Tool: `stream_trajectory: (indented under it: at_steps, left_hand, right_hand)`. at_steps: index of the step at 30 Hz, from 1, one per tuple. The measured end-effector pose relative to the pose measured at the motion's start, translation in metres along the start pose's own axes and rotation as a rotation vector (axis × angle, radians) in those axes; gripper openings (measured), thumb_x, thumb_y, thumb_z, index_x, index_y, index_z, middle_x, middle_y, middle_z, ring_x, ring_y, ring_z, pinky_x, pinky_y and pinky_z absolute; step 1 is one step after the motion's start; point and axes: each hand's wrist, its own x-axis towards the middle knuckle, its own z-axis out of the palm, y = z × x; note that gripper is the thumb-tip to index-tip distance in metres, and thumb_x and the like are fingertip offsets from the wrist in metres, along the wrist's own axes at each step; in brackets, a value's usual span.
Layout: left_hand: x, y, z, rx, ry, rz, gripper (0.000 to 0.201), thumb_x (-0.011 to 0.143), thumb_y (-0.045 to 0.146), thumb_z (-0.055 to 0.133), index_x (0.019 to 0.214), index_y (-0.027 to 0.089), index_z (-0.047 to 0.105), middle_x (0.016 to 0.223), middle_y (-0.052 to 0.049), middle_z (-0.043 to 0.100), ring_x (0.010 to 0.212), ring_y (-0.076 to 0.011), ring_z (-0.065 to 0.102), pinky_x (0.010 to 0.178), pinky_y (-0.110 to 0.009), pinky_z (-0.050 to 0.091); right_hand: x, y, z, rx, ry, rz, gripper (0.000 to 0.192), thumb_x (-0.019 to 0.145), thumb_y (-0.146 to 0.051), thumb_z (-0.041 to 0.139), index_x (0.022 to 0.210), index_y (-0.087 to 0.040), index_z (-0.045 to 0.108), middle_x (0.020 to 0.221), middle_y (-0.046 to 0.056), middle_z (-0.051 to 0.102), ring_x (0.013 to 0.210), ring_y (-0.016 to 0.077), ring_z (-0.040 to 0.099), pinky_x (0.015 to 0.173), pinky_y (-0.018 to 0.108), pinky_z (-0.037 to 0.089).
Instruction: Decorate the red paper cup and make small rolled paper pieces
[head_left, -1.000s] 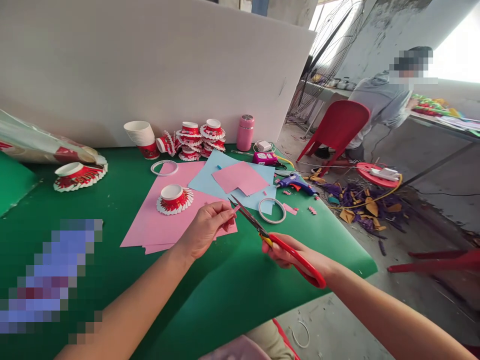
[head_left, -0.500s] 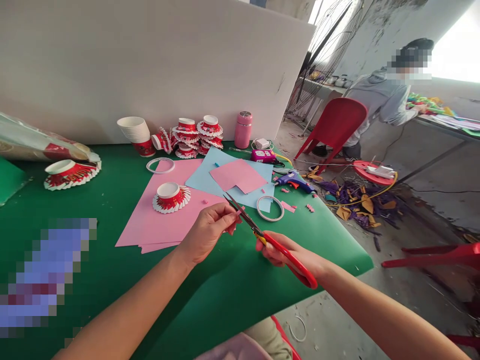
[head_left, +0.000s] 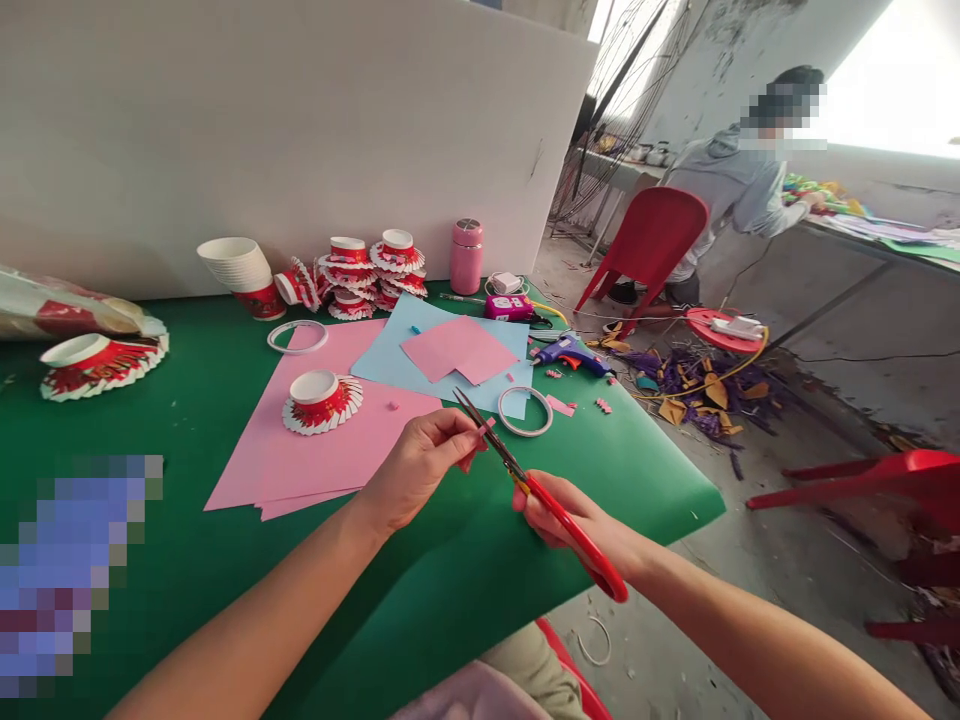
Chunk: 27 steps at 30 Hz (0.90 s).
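My left hand (head_left: pixel 426 466) pinches a small pink paper strip (head_left: pixel 485 430) above the green table (head_left: pixel 187 560). My right hand (head_left: pixel 574 520) grips red-handled scissors (head_left: pixel 544 495), whose blades are open and point up-left around the strip. Just behind my left hand lies a stack of pink paper sheets (head_left: pixel 330 450) with a cut red paper cup (head_left: pixel 321 400) standing upside down on it. A white tape ring (head_left: pixel 525 411) lies beyond the scissor tips.
Blue paper (head_left: pixel 390 360) with a pink piece (head_left: pixel 457 349) on it, a glue gun (head_left: pixel 566 352), a pink bottle (head_left: pixel 466 256), stacked cups (head_left: pixel 240 268) and cut cups (head_left: pixel 371 275) stand farther back. A person sits on a red chair (head_left: pixel 651 240) at right.
Both hands shifted slightly with the head camera's move; the scissor blades stay open around the strip. The seated person leaned further toward the far table.
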Motion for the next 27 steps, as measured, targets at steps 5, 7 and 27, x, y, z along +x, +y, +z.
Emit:
stream_trajectory:
  at_steps: [5, 7, 27]
  left_hand:
    - [0.018, 0.004, 0.026, 0.036, -0.174, -0.025, 0.011, 0.065, 0.024, 0.06, 0.056, 0.018, 0.057, 0.059, 0.001, 0.054, 0.054, -0.0105, 0.045, 0.054, -0.025, 0.038]
    - [0.031, 0.006, 0.043, 0.034, -0.26, -0.047, 0.013, 0.064, 0.02, 0.058, 0.052, 0.017, 0.054, 0.058, 0.002, 0.053, 0.051, -0.009, 0.045, 0.051, -0.024, 0.037]
    - [0.025, -0.003, 0.001, 0.211, -0.046, -0.112, 0.02, 0.07, 0.034, 0.062, 0.063, 0.016, 0.057, 0.05, 0.004, 0.051, 0.04, -0.0057, 0.037, 0.041, -0.02, 0.028]
  right_hand:
    - [-0.023, 0.025, 0.004, 0.226, 0.18, 0.009, 0.053, 0.069, -0.069, 0.056, 0.072, -0.019, 0.041, 0.058, -0.007, 0.027, 0.048, 0.0055, 0.018, 0.043, 0.022, 0.013]
    - [-0.033, 0.035, 0.003, 0.355, 0.253, 0.006, 0.052, 0.069, -0.068, 0.057, 0.075, -0.019, 0.043, 0.056, -0.008, 0.022, 0.047, 0.0051, 0.014, 0.042, 0.021, 0.01]
    - [-0.031, 0.034, -0.029, 0.051, 0.481, -0.014, 0.051, 0.07, -0.07, 0.051, 0.072, -0.02, 0.044, 0.054, -0.008, 0.027, 0.044, 0.0057, 0.021, 0.04, 0.019, 0.019]
